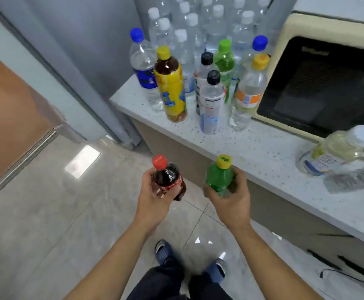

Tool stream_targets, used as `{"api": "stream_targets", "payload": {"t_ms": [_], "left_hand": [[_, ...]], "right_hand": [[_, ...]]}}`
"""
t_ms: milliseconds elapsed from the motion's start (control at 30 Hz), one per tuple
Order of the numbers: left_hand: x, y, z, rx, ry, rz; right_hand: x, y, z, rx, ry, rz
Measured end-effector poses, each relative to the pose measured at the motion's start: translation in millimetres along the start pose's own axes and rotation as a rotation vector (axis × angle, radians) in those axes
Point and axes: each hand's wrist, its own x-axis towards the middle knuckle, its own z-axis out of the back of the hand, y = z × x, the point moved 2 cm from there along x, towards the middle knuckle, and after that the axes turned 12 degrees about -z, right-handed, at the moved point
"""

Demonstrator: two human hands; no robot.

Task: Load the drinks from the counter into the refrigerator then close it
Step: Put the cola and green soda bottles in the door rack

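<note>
Two bottles are grasped: left hand [152, 191] holds cola bottle [169, 179], right hand [230, 195] green bottle [220, 178]; carry both upright to the refrigerator [85, 68].

1. The left hand [152, 191] gripped a red-capped cola bottle [168, 178] above the floor.
2. The right hand [230, 195] held a green bottle [219, 177] at the counter [263, 148] edge.
3. Many bottles stood beside a microwave [324, 83].

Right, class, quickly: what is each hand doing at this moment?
Left hand: holding the red-capped cola bottle.
Right hand: holding the yellow-capped green bottle.
</note>
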Motion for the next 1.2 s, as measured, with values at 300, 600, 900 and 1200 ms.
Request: {"api": "stream_targets", "payload": {"t_ms": [300,600,900,1200], "left_hand": [[-16.4,2.7,151.1,-0.035,-0.318,-0.023],[2.5,-2.8,328.0,-0.060,-0.410,-0.136],[62.7,-4.5,419.0,-0.045,-0.403,-0.159],[189.3,-35.4,476.6,-0.021,-0.297,-0.280]], "right_hand": [[-34.0,36.3,-154.4,-0.044,0.291,0.073],[-87.0,71.9,-323.8,-0.091,0.390,0.134],[-80.2,116.9,-430.0,-0.053,0.386,0.156],[-10.8,183.6,-509.1,0.035,0.292,0.255]]}}
